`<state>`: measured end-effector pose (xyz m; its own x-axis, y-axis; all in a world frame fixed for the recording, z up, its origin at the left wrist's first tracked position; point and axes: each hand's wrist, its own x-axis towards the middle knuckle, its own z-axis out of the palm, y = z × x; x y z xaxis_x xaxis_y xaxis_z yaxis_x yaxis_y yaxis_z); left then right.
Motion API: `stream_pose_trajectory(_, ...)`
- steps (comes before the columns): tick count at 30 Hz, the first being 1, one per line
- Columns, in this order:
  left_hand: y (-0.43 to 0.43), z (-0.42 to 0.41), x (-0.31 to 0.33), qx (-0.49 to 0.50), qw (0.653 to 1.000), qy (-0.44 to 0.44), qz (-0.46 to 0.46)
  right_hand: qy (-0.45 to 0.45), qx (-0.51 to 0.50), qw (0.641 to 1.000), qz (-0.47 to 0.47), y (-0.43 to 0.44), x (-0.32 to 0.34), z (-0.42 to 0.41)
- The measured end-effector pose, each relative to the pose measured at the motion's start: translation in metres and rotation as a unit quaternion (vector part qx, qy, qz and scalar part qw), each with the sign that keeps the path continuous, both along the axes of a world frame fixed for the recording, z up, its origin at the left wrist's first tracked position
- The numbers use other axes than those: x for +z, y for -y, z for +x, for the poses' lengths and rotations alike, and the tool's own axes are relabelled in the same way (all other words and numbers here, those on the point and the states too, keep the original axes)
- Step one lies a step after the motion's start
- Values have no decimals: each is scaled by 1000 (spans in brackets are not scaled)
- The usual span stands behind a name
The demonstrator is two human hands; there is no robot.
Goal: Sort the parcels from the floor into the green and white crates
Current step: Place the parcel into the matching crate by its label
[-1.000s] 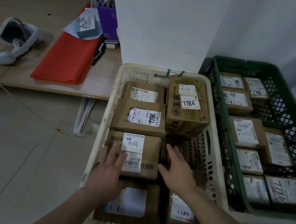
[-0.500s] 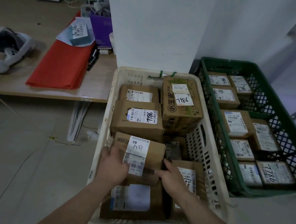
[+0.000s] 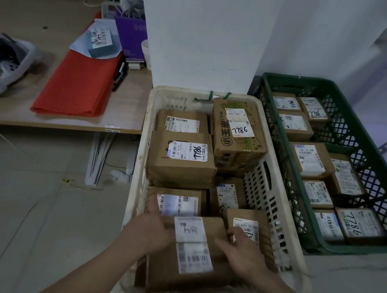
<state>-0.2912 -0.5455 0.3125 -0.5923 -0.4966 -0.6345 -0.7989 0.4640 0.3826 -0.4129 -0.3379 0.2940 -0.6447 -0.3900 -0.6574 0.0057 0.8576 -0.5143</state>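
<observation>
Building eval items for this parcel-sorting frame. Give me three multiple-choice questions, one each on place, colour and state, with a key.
1. Where does the green crate stand relative to the white crate?
A) to its left B) to its right C) stacked on it
2. What colour is the folded sheet on the desk?
A) red B) blue C) yellow
3. The long-labelled parcel at the white crate's near end is:
A) gripped by both hands B) held by one hand C) lying untouched

Key: 1 B, it sits along the white crate's right wall. 2 A, it is plainly red. 3 A, the left hand and right hand grip opposite sides.
</observation>
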Motion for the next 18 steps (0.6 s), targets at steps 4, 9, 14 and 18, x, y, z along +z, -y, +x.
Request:
stream_pose_trajectory(4,-7,7,-4,-189,975,93,-66,11,38,999,22,2,-8,14)
stream_pose_trajectory(9,-16,9,-13,-199,953,155,-167,-37,56,997,24,18,-26,21)
stream_pose_trajectory(14,-16,11,-14,-234,930,154,-239,-44,58,997,29,28,-33,25)
stream_pose_trajectory(18,-19,16,-14,-260,921,157,-246,-47,63,996,32,31,-37,31)
